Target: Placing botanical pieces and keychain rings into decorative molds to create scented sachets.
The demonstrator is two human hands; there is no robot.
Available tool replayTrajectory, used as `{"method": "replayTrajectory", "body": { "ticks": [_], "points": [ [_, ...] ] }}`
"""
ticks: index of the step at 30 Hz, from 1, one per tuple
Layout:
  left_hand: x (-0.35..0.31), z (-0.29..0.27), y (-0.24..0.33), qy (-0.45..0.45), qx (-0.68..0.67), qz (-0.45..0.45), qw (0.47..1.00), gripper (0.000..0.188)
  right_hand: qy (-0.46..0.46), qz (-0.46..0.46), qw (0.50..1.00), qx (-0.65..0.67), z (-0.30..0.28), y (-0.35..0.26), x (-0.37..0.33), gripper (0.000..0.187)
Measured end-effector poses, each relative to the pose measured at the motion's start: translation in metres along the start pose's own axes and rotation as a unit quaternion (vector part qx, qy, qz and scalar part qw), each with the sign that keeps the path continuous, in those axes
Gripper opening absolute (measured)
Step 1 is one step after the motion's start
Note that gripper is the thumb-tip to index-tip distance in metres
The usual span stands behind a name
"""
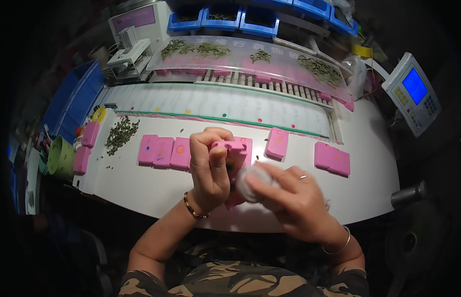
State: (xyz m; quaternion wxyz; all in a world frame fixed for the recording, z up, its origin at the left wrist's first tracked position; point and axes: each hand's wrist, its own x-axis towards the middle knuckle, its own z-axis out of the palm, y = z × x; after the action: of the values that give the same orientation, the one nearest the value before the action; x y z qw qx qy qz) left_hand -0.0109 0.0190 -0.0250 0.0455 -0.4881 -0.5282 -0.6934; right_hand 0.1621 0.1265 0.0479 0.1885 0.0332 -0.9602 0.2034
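Raised over the near middle of the table, my left hand (208,173) is closed around a pink rubber mould (234,146), which looks opened or bent, with a notched edge on top. My right hand (300,200) grips a white round thing (251,184) close beside the mould. Motion blurs that thing, so its exact kind is unclear. Behind my hands lies a row of pink moulds with coloured marks, among them one marked blue (148,149). To the right are a single mould (277,143) and a pair of moulds (332,159).
Small dark green pieces (122,134) are heaped at the left. Beyond stands a long pale rack (215,106) with a green edge, then a clear tray (280,58) bearing green rings. Blue bins (260,22) line the back; a keypad display (412,94) stands right, a green cup (60,157) left.
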Motion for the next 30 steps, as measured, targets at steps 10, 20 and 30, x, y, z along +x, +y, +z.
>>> {"method": "replayTrajectory", "body": {
  "ticks": [10, 20, 30],
  "points": [
    [0.010, 0.009, 0.013, 0.080, -0.172, -0.124, 0.974, 0.021, 0.075, -0.092, 0.942, -0.314, 0.036, -0.014, -0.005, 0.048],
    [0.012, -0.009, -0.003, 0.109, -0.239, -0.269, 0.927, 0.025, -0.062, 0.076, 0.948, -0.304, 0.010, 0.040, -0.037, 0.052],
    [0.012, 0.029, 0.020, 0.062, -0.307, -0.248, 0.917, 0.026, 0.166, -0.103, 0.981, -0.021, 0.043, 0.004, -0.013, 0.031]
  ]
}}
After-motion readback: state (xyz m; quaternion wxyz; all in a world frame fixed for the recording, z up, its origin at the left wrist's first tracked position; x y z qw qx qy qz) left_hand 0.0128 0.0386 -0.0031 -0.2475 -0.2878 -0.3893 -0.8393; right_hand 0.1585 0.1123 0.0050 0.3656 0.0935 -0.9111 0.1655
